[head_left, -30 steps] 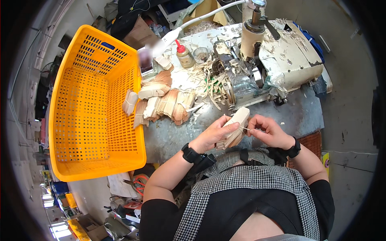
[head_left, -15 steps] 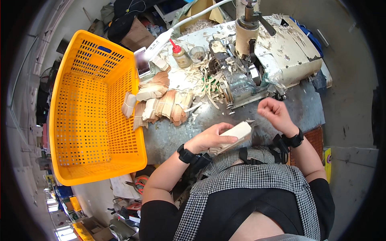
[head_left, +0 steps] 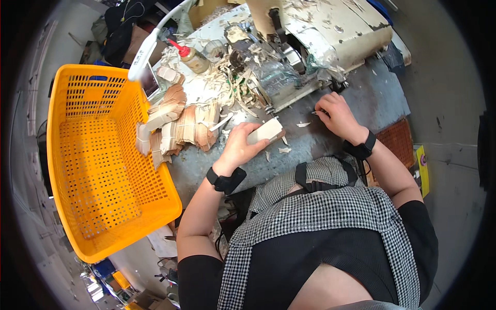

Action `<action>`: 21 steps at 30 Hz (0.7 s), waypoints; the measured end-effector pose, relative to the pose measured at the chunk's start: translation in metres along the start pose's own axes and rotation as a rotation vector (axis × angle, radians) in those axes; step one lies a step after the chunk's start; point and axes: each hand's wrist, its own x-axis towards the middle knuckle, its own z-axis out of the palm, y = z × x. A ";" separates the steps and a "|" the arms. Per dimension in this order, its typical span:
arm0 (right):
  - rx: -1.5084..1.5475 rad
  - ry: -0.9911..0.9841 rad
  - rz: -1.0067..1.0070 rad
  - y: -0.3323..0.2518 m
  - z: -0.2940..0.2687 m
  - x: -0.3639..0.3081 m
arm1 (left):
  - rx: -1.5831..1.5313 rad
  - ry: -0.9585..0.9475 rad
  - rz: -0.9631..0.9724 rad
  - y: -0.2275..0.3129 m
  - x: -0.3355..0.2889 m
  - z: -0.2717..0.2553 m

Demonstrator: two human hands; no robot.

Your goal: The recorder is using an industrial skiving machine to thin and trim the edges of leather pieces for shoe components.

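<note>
My left hand is closed around a stack of pale leather-like pieces, gripping it by its near left end just above the worktable. The stack is a block with a smooth cream top and a tan edge. My right hand is over the table further right, its fingertips pinched. A thin pale sliver shows at those fingertips, too small to name. Pale scraps lie on the table between my hands. To the left are several banded bundles of similar tan pieces.
A yellow plastic basket stands at the left against the bundles. Beyond my hands is a cream machine heaped with shavings. A red-tipped bottle and a white lamp are at the back left. A brown woven mat is at the right.
My left hand has carried the stack away from my body, over the table. My right hand has moved slightly left and its fingers now point down to the table. The whole view has shifted.
</note>
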 end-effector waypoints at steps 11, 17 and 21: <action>0.032 0.012 -0.079 -0.010 0.017 -0.011 | 0.303 -0.051 -0.087 0.020 0.003 0.011; 0.064 -0.011 -0.070 -0.013 0.020 -0.010 | 0.279 -0.005 -0.112 0.017 0.002 0.009; 0.066 -0.010 -0.074 -0.014 0.019 -0.009 | 0.242 0.006 -0.124 0.022 0.000 -0.001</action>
